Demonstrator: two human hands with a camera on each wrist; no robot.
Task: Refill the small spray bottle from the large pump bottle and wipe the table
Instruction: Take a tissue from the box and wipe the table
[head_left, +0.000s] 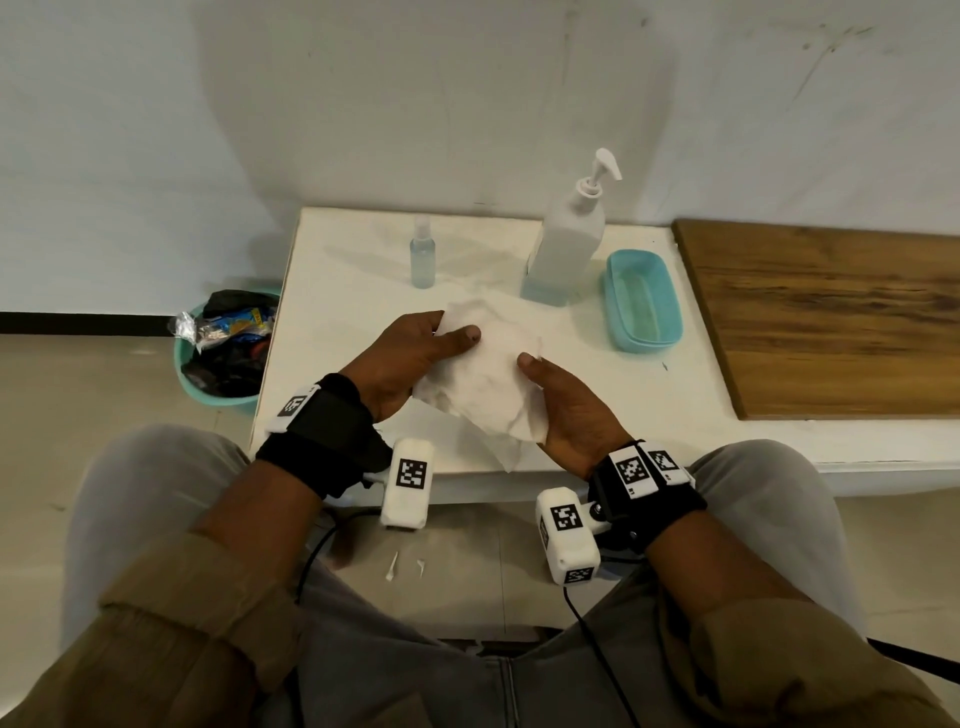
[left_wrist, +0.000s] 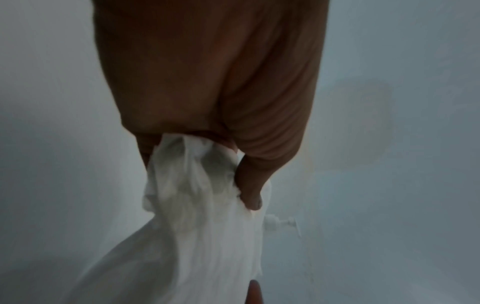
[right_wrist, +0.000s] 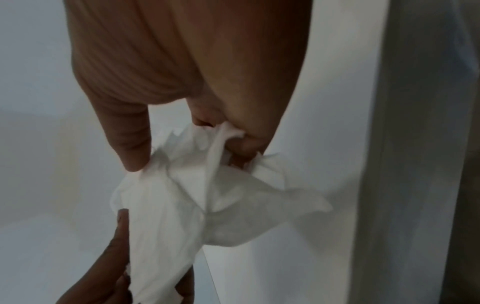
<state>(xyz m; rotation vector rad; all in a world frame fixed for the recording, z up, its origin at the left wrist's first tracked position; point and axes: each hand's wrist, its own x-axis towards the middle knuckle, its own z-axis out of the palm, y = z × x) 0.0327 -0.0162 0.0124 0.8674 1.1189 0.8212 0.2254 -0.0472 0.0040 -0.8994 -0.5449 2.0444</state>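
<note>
A crumpled white tissue (head_left: 488, 379) hangs above the front of the white table (head_left: 353, 374), held between both hands. My left hand (head_left: 415, 358) grips its left side, thumb on top. My right hand (head_left: 561, 405) holds its right side, thumb pressed on the paper. The left wrist view shows the tissue (left_wrist: 197, 205) pinched under the thumb; the right wrist view shows the tissue (right_wrist: 187, 197) gathered in the fingers. The small clear spray bottle (head_left: 422, 253) stands capped at the back of the table. Right of it stands the large pump bottle (head_left: 569, 239), liquid low inside.
A light blue plastic tub (head_left: 642, 300) lies right of the pump bottle. A wooden board (head_left: 831, 317) covers the table's right part. A teal waste bin (head_left: 228, 348) full of wrappers stands on the floor at the left. Paper scraps (head_left: 405, 564) lie on the floor.
</note>
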